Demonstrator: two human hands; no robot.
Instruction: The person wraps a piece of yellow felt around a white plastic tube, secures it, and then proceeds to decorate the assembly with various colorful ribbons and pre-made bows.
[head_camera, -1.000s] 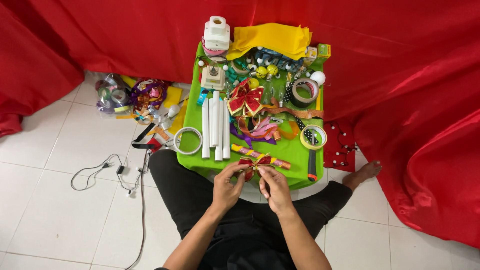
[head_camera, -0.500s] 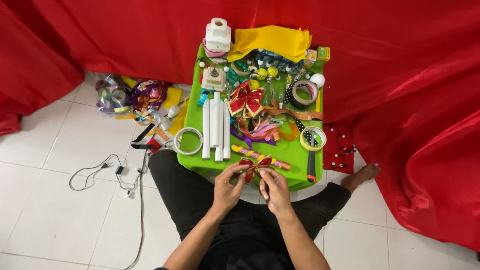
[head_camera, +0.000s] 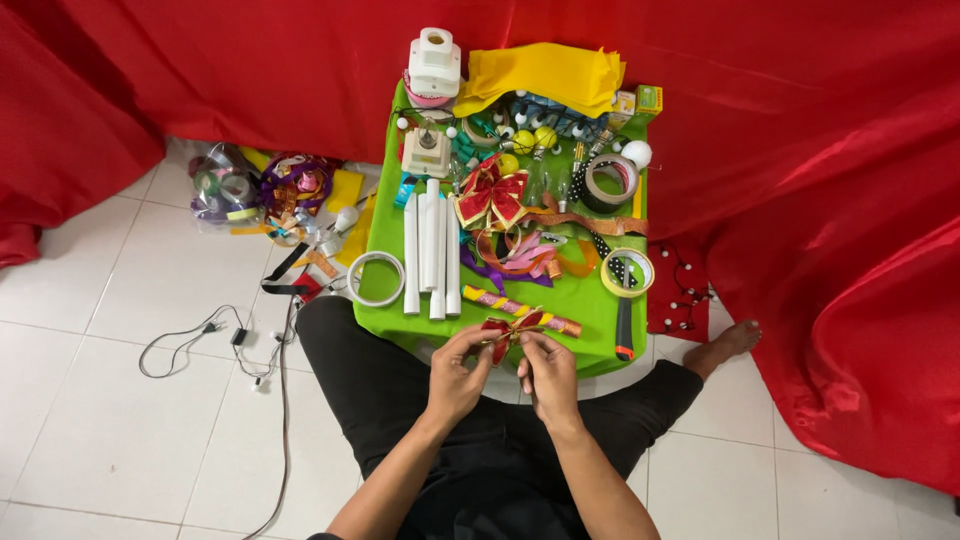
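The small bow (head_camera: 512, 330) is red with gold edging. Behind it on the lime-green worktop (head_camera: 585, 305) lie white tubes (head_camera: 430, 245), a larger red-and-gold bow (head_camera: 492, 195) and a yellow cloth (head_camera: 545, 75). Red drapery (head_camera: 800, 150) surrounds the worktop; the floor (head_camera: 110, 400) is white tile.

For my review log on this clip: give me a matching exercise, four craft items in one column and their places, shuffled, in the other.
Things
1. small red-and-gold bow
2. white tubes
3. yellow sheet
4. white tape roll

Places
A. far end of the green tray
B. between the left hand and right hand
C. tray's left edge, half overhanging
D. lying side by side on the tray's left part

Pairs: 1-B, 2-D, 3-A, 4-C
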